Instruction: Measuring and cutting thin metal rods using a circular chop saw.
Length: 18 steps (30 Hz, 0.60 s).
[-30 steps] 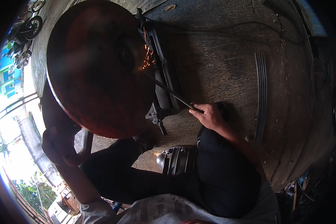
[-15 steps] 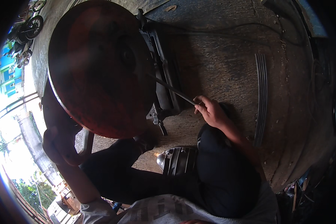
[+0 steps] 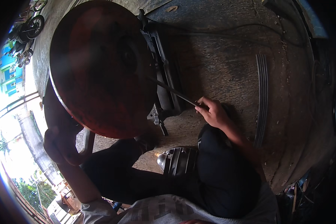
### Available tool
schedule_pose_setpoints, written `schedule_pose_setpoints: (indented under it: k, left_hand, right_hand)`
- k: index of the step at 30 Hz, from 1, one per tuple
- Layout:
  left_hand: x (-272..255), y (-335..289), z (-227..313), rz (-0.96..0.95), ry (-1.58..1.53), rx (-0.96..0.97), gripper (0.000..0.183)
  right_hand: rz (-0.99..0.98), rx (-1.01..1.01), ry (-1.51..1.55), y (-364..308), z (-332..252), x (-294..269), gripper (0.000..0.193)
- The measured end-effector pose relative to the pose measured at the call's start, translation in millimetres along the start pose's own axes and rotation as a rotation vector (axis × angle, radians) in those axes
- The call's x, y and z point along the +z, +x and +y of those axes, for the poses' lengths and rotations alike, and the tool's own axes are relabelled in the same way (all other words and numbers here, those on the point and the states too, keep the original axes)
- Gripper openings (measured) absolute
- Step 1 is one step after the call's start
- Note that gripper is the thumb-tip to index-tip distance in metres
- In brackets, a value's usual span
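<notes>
A large round dark-red housing [image 3: 97, 86], which looks like the guard of a chop saw, fills the upper left. Its dark metal base and clamp [image 3: 164, 74] stand along its right side. My left hand [image 3: 61, 145], in shadow, is closed at the loop handle [image 3: 87, 143] below the housing. With fingers pinched, my right hand [image 3: 211, 112] holds the near end of a thin metal bar [image 3: 175, 92]. This bar slants up and left across the clamp, and its far end meets the housing's right side. Whether the tip touches anything is too dark to tell.
Several long metal bars [image 3: 262, 93] lie side by side on the worn board floor [image 3: 220, 56] to my right. A finned metal part [image 3: 179, 160] sits between my legs. A dark cable [image 3: 246, 25] runs across the back. Motorbikes [image 3: 28, 33] stand outside at far left.
The whole view has shifted very slightly. Both hands, the bar and the saw keep almost the same places relative to each other.
</notes>
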<state>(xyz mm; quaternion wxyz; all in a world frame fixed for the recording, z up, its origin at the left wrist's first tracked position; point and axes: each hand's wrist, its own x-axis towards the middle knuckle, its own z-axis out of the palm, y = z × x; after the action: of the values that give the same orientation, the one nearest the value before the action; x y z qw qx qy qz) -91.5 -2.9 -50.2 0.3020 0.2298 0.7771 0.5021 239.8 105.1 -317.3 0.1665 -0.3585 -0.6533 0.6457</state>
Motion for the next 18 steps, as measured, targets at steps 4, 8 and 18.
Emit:
schedule_pose_setpoints:
  k: [4, 8, 18]
  left_hand:
    - [-0.1, 0.4, 0.6, 0.003, -0.018, 0.000, 0.055]
    - [0.4, 0.6, 1.6, 0.006, -0.035, 0.001, 0.055]
    - [6.1, -0.8, 3.1, 0.012, -0.081, 0.004, 0.055]
  right_hand:
    - [0.045, -0.024, 0.005, 0.2, -0.4, 1.7, 0.011]
    - [0.085, -0.049, -0.067, 1.2, -1.3, 1.8, 0.013]
    - [0.178, -0.116, -0.148, 2.2, -2.8, 2.9, 0.016]
